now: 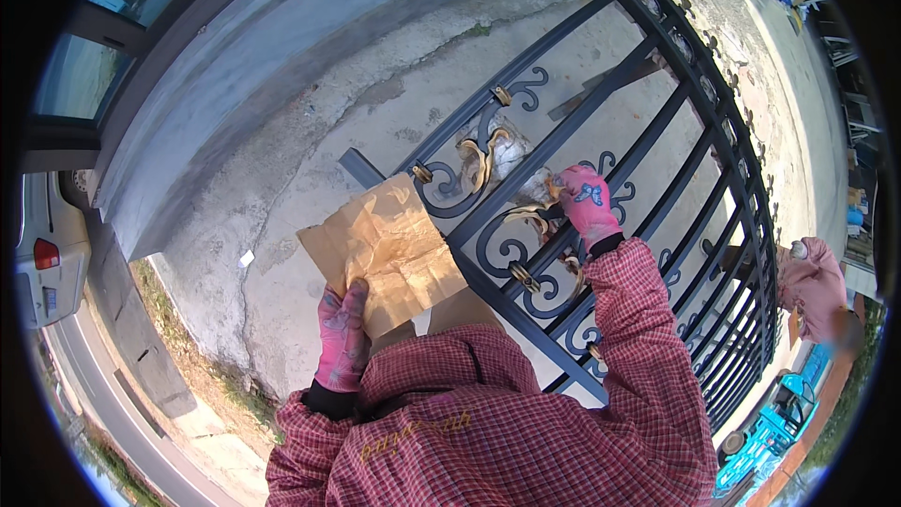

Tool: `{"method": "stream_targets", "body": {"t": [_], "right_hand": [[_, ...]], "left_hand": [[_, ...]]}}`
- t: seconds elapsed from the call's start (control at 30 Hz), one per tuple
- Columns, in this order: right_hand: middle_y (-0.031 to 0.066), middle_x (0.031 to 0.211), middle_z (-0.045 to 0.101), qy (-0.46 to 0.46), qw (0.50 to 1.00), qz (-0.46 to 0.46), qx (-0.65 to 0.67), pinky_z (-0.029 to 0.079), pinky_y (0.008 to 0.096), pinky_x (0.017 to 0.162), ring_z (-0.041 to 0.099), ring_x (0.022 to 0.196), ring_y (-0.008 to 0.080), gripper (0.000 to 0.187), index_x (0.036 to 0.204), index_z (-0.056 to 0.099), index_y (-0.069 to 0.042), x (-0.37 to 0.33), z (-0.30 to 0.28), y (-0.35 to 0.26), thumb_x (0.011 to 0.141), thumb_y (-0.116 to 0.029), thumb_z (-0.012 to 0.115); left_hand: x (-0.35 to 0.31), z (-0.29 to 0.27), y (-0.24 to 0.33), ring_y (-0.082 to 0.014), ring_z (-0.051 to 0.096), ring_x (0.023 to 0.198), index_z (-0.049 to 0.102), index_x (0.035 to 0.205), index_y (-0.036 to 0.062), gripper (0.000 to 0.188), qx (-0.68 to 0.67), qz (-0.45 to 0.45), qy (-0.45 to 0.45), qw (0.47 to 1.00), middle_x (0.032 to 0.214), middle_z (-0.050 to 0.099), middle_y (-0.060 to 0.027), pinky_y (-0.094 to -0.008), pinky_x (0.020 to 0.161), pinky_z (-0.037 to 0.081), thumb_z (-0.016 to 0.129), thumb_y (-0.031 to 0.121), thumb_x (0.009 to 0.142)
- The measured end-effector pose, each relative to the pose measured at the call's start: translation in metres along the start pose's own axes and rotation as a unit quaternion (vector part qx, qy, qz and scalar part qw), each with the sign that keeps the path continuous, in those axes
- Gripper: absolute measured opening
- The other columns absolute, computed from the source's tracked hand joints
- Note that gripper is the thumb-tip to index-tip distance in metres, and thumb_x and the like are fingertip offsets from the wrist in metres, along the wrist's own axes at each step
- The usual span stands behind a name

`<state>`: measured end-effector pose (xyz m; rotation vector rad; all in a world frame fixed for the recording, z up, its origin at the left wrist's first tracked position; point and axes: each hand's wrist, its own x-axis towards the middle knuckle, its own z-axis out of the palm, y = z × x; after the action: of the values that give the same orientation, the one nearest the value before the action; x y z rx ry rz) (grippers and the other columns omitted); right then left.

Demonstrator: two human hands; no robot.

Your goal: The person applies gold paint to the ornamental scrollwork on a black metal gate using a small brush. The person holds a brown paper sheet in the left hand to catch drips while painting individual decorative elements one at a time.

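My left hand (344,333), in a pink patterned glove, grips the lower edge of a creased brown sheet of paper or card (385,249) with a gold sheen. My right hand (588,202), in a pink glove with a blue butterfly, is closed at a scroll ornament (530,214) on a dark metal gate panel (554,164). Whatever it may hold is hidden by its fingers. The leaf-shaped part of a nearby scroll (486,158) is gold, and gold collars (502,94) sit on the bars. Other scrolls are dark grey.
The panel lies tilted above concrete ground (310,141), with pale bundles (507,152) under its bars. A wall (178,122) runs along the left. Another person in pink (812,286) is beyond the panel's right edge, near a blue vehicle (770,432). A white car (52,253) stands far left.
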<state>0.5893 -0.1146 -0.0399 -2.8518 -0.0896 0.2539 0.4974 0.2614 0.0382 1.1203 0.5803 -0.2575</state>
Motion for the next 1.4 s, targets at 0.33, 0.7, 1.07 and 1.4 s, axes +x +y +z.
{"method": "stream_targets", "body": {"t": [0.33,0.7,1.07,1.4], "right_hand": [[0.0111,0.090,0.064,0.109,0.914,-0.119,0.373,0.051,0.0348,0.071,0.064,0.082,0.0268,0.030,0.097,0.063,-0.006,-0.045,-0.056,-0.162,0.067,-0.001,0.068],[0.0104,0.091,0.065,0.062,0.968,-0.139,0.202,0.049,0.0377,0.077,0.062,0.083,0.0300,0.031,0.095,0.065,-0.009,-0.094,-0.027,-0.163,0.065,-0.002,0.070],[0.0100,0.096,0.063,0.175,0.978,0.060,0.093,0.046,0.0394,0.081,0.057,0.092,0.0317,0.025,0.090,0.064,-0.008,-0.066,0.060,-0.075,0.065,-0.006,0.067],[0.0115,0.090,0.063,0.085,0.990,0.105,-0.034,0.049,0.0395,0.074,0.058,0.088,0.0326,0.016,0.086,0.065,-0.010,-0.067,0.044,-0.053,0.070,-0.007,0.062]], "left_hand": [[-0.013,0.031,-0.024,-0.0123,0.059,0.095,0.049,0.123,-0.0001,0.031,0.038,-0.008,-0.043,0.998,0.113,0.059,-0.0066,-0.0259,0.081,0.050,0.051,0.013,0.095],[-0.011,0.010,-0.037,-0.0120,0.058,0.094,0.050,0.123,0.0012,0.031,0.083,-0.018,-0.088,0.993,0.111,0.060,-0.0052,-0.0261,0.082,0.049,0.052,0.013,0.095],[-0.009,-0.042,-0.029,-0.0109,0.056,0.088,0.051,0.121,-0.0001,0.031,0.079,-0.044,-0.031,0.995,0.106,0.059,-0.0040,-0.0247,0.077,0.048,0.053,0.011,0.093],[-0.001,-0.040,-0.029,-0.0116,0.057,0.089,0.050,0.122,0.0006,0.031,0.077,-0.060,-0.041,0.994,0.107,0.059,-0.0047,-0.0253,0.077,0.049,0.054,0.013,0.093]]}}
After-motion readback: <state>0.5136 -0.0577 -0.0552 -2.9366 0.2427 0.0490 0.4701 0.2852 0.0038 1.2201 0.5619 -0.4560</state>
